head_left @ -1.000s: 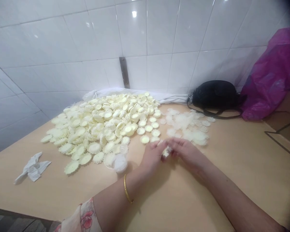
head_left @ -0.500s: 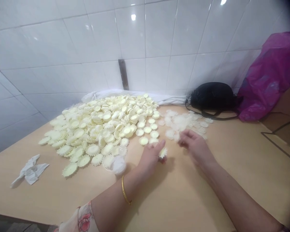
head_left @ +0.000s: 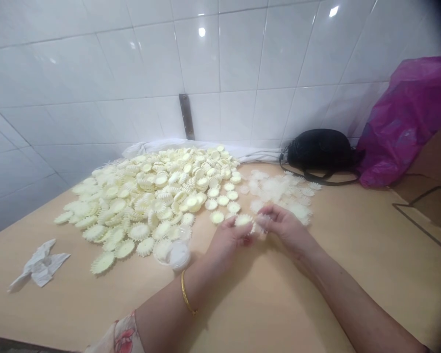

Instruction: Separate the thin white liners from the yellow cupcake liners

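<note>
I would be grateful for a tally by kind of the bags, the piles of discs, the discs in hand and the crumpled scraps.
Bags: 2, a black bag and a purple bag
Piles of discs: 2, a yellow pile and a whitish pile
Discs in hand: 2, a yellow disc in the left hand, a whitish disc in the right hand
Crumpled scrap: 1
Total: 7

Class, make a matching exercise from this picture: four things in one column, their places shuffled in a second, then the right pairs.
1 black bag
2 crumpled white scrap
3 gold bangle
4 yellow toothed discs

A on the left wrist
B big heap, left half of the table
C alone near the table's left edge
D against the wall, beside the magenta bag

Pairs: 1-D, 2-C, 3-A, 4-B
</note>
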`<act>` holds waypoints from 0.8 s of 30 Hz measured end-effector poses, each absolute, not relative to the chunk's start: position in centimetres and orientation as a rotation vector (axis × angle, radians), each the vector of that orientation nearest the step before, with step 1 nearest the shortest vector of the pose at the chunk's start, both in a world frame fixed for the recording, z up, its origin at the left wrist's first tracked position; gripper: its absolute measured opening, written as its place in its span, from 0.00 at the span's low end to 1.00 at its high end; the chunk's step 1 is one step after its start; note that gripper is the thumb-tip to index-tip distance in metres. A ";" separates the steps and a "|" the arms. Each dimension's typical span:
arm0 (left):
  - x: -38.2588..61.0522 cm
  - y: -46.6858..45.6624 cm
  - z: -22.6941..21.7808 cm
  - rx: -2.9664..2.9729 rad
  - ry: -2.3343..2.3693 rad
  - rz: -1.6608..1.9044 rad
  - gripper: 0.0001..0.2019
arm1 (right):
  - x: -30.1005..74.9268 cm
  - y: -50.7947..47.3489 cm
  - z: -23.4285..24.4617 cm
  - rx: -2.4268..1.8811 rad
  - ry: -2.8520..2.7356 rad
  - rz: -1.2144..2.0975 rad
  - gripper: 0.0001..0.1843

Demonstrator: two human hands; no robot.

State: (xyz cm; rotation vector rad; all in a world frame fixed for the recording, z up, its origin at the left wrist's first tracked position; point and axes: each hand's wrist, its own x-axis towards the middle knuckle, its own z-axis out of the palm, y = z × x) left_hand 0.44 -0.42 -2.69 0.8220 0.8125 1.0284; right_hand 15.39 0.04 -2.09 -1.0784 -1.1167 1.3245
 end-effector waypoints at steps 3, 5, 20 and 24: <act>0.6 -0.5 -2.4 0.773 0.763 1.026 0.12 | 15.2 -0.2 -1.7 -1.128 -1.166 1.288 0.15; 0.7 -0.6 -2.2 0.738 0.763 1.029 0.11 | 15.2 -0.3 -1.6 -1.187 -1.238 1.194 0.14; 0.4 -0.2 -3.8 1.179 1.010 1.031 0.14 | 14.9 -0.8 -1.6 -1.310 -1.470 0.883 0.17; 0.4 -0.3 -3.9 1.259 0.961 1.059 0.17 | 14.0 -1.2 -1.6 -1.186 -1.384 1.228 0.19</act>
